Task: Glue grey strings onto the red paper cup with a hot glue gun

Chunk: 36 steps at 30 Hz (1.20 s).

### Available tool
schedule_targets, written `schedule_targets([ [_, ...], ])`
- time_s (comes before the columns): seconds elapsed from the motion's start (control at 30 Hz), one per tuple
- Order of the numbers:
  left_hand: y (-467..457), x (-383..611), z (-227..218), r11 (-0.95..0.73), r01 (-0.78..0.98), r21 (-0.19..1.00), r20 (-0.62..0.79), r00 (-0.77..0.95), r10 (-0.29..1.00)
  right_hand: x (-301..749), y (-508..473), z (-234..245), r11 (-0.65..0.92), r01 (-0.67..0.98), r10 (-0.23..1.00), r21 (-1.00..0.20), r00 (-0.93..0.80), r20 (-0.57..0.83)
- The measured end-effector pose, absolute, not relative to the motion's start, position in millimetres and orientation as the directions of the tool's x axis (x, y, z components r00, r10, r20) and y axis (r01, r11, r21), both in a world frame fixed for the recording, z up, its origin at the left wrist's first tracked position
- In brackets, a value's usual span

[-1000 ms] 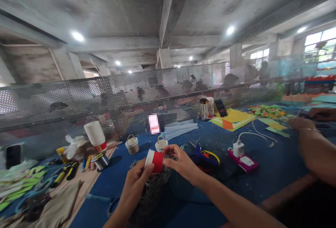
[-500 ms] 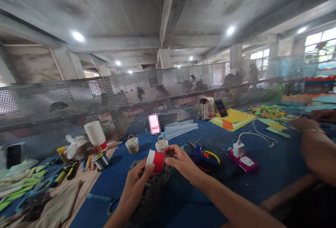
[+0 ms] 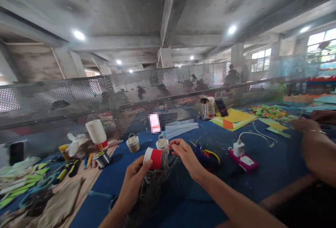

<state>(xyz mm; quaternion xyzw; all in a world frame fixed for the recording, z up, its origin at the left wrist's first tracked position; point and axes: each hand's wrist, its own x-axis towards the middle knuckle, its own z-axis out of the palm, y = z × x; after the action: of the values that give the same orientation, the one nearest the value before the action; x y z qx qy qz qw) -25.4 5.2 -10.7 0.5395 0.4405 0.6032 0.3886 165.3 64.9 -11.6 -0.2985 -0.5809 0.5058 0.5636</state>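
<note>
My left hand [image 3: 140,173] is closed around a red and white paper cup [image 3: 156,159], held tilted on its side with its white end to the left. Grey cord [image 3: 164,158] wraps the cup's right end. Just right of that end is my right hand [image 3: 183,154], its fingers bent together in a pinch; what they hold, if anything, is too small to make out. Below the cup lies a loose heap of grey cord [image 3: 152,189]. Behind it stand two small cord-covered baskets with handles, one at the left [image 3: 133,143] and one partly hidden [image 3: 162,142].
A stack of paper cups [image 3: 96,133] leans on a wire spool [image 3: 102,158] at left, near scissors [image 3: 39,187] and cutters. To the right are a blue-and-yellow-handled tool [image 3: 207,156], a purple power strip [image 3: 244,161] with a charger, coloured paper [image 3: 233,117] and another person's arm [image 3: 315,147].
My right hand has moved slightly right and up, off the cup's end, showing more of the wrapped cord. My left hand and the cup have shifted slightly left and up.
</note>
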Motion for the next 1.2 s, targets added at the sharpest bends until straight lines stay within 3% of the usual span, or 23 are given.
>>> schedule_targets([
  [0.1, 7, -27, -11, -0.282, -0.116, 0.952, 0.278, -0.049, 0.959, 167, 75, -17, 0.402, -0.07, 0.903, -0.913, -0.134, 0.408],
  [0.23, 9, -28, -7, -0.3, -0.202, 0.932, 0.285, -0.101, 0.953, 170, 83, -24, 0.518, 0.176, 0.855, -0.837, -0.125, 0.503],
  [0.5, 5, -28, 5, -0.342, -0.264, 0.902, 0.313, -0.147, 0.938, 169, 79, -32, 0.616, 0.384, 0.786, -0.687, -0.25, 0.565],
  [0.83, -19, -46, 6, -0.41, -0.258, 0.875, 0.347, -0.257, 0.902, 166, 64, -39, 0.765, 0.431, 0.643, -0.479, -0.552, 0.532],
  [1.2, -22, -76, -11, -0.489, -0.283, 0.825, 0.348, -0.427, 0.835, 167, 61, -43, 0.82, 0.381, 0.562, -0.427, -0.677, 0.475],
])
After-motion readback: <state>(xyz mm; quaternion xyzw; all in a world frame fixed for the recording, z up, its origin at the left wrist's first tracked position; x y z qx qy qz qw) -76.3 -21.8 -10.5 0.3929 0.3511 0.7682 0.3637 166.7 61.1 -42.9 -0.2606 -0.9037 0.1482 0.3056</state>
